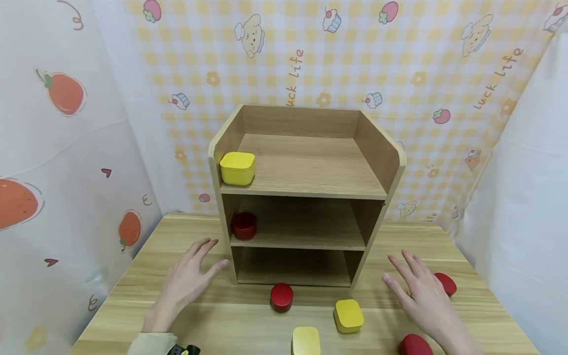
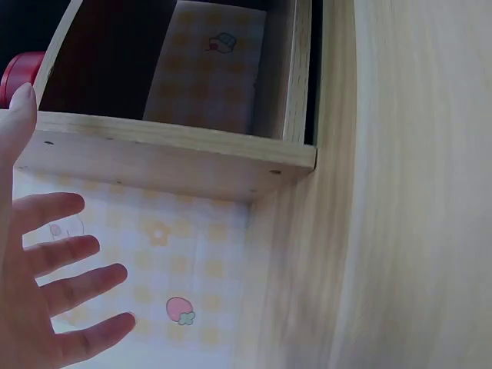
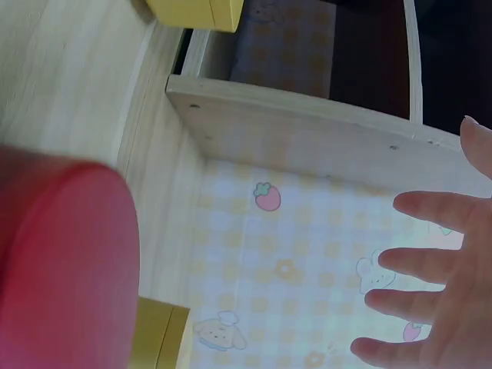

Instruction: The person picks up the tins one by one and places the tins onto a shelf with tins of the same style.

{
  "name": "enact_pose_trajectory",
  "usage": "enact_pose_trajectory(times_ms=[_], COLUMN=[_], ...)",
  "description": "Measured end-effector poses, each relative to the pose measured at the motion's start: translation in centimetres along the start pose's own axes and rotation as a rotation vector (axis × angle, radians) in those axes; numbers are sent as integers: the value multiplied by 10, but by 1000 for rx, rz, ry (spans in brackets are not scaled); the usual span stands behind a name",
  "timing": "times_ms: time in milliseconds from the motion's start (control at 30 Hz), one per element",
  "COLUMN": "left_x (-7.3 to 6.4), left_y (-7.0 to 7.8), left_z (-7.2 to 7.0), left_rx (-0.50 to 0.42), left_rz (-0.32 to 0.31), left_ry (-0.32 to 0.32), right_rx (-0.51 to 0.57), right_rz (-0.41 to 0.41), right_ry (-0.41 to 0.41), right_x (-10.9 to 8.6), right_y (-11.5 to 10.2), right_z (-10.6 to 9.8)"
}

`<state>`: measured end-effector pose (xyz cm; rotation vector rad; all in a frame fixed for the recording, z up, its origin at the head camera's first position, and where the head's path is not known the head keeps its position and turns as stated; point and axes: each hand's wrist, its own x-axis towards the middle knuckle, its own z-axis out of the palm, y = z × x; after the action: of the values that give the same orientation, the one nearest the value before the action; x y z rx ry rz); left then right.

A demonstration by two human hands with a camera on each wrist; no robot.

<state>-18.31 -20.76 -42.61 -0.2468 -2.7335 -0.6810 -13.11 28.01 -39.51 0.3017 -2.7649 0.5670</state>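
A wooden shelf unit (image 1: 306,192) with several levels stands on the table. A yellow square box (image 1: 237,168) sits at the left of its top level, and a red round box (image 1: 244,226) at the left of the middle one. My left hand (image 1: 184,283) hovers beside the unit's left side, fingers spread, holding nothing. To the right of the unit, my right hand (image 1: 423,298) is also empty with its fingers extended. A red round box (image 1: 281,298) and two yellow boxes, one squarish (image 1: 348,316) and one at the lower edge (image 1: 306,341), lie before the unit.
Near my right hand are a red box (image 1: 445,284), partly hidden, and another red box (image 1: 415,344) at the lower edge. In the right wrist view, a yellow box (image 3: 157,334) is partly covered by a large red one (image 3: 69,261). Patterned cloth (image 1: 310,64) hangs behind.
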Motion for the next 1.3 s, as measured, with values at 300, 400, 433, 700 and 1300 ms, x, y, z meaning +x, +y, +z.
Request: enact_pose_trajectory(times_ms=[300, 400, 433, 700, 1300], left_x=[1, 1, 1, 1, -1], left_y=[5, 6, 6, 10, 22], left_z=[14, 19, 20, 28, 41], left_rx=[-146, -183, -199, -318, -495], left_rz=[-8, -1, 1, 0, -156], left_ry=[67, 83, 88, 119, 151], right_rx=[32, 61, 62, 48, 93], right_rz=[-143, -181, -193, -270, -307], right_ry=[93, 115, 124, 205, 199], right_x=[-2, -3, -3, -5, -12], right_y=[-7, -10, -11, -26, -47], right_z=[8, 12, 13, 20, 45])
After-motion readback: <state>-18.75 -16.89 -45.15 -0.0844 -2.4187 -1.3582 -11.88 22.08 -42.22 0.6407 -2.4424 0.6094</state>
